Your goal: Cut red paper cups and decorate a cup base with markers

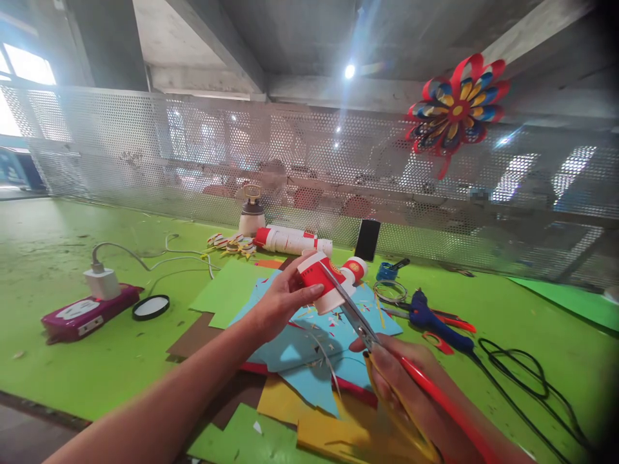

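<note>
My left hand point(278, 299) is wrapped round a red and white paper cup point(314, 277), thumb on the near side. The cup lies tilted, its rim toward the lower right. In my right hand point(401, 374) is a pair of scissors point(358, 322) with long metal blades and red and yellow handles. The blades reach up to the left and lie across the cup's side at the rim; I cannot tell how far they cut in. Beyond them, another red and white paper cup point(356, 267) rests on the pile. Light blue paper point(285, 351) strewn with small scraps lies beneath.
A blue glue gun point(435, 322) and its black cable are to the right, near a tape roll point(391, 291). A stack of cups point(294, 241), a phone point(367, 240) and a spray bottle point(252, 216) stand behind. On the left sits a purple power strip point(91, 312). A perforated screen point(203, 154) runs behind.
</note>
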The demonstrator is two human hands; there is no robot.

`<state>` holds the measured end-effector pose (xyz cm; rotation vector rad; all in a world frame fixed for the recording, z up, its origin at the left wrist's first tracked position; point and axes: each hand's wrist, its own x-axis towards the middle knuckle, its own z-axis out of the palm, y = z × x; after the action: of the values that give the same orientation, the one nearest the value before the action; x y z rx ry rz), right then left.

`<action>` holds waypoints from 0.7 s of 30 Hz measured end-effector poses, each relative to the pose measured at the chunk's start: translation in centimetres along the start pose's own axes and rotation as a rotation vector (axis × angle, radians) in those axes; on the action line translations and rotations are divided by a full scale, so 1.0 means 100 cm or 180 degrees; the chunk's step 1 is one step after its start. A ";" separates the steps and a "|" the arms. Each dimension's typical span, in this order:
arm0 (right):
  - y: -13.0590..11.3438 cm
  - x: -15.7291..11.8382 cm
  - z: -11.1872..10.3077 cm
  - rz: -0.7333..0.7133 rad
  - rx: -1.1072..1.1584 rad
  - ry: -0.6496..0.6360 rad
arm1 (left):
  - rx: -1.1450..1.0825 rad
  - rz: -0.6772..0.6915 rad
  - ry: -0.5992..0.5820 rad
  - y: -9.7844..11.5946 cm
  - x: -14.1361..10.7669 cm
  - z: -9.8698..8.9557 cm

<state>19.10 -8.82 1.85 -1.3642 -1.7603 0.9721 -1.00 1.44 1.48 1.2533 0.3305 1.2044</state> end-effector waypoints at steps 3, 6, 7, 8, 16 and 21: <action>-0.003 -0.001 0.000 0.0012 -0.0010 0.0020 | 0.0018 0.0005 0.0037 -0.001 0.000 -0.001; -0.006 -0.003 0.000 -0.0011 -0.0019 0.0042 | 0.0008 -0.0011 0.0030 -0.002 0.001 -0.002; -0.007 -0.003 0.000 -0.0028 -0.0021 0.0046 | -0.0010 -0.0019 0.0000 -0.003 0.001 -0.003; -0.007 -0.003 0.000 -0.0044 -0.0028 0.0049 | -0.0033 -0.0035 -0.0052 -0.003 0.001 -0.003; -0.006 -0.002 -0.004 -0.0249 -0.0411 0.0101 | -0.0004 -0.0207 0.0041 0.007 0.003 -0.014; -0.002 0.001 -0.011 -0.0368 -0.0760 0.0050 | 0.0285 -0.0293 -0.0237 0.025 0.006 -0.029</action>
<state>19.99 -8.63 2.57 -1.3920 -1.9688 0.7044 -4.26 3.12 2.84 1.3424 0.3865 1.0716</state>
